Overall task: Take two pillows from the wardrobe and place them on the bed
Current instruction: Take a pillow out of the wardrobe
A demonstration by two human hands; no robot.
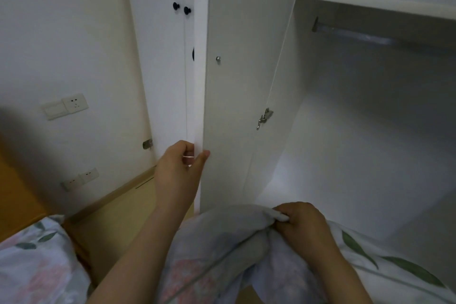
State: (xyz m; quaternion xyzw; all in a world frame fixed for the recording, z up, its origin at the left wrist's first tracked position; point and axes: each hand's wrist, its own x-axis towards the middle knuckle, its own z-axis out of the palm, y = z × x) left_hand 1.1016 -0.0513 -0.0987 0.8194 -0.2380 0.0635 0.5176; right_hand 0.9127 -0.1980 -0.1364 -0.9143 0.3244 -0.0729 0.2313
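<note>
2 hands: L hand (pixel 179 163), R hand (pixel 302 223), 1 floral pillow (pixel 222 254), 1 other floral fabric (pixel 37 261) lower left, 1 wardrobe door (pixel 234 81), 2 black knobs (pixel 175 5) + 1 partly hidden, 4 wall plates (pixel 75 104), 1 hanging rail (pixel 357 34), 1 hinge (pixel 265 117)

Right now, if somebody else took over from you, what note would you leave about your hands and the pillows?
Left hand grips the edge of the tall white wardrobe door, which stands open.
Right hand pinches a soft white pillow printed with pink flowers and green leaves, held low in front of the wardrobe.
Matching flowered fabric lies at lower left; pillow or bedding, I cannot tell.
Done: this pillow is out of the wardrobe; its visible shelf space shows no other.
Left: lay the pillow on the bed, and check that two are there.
</note>
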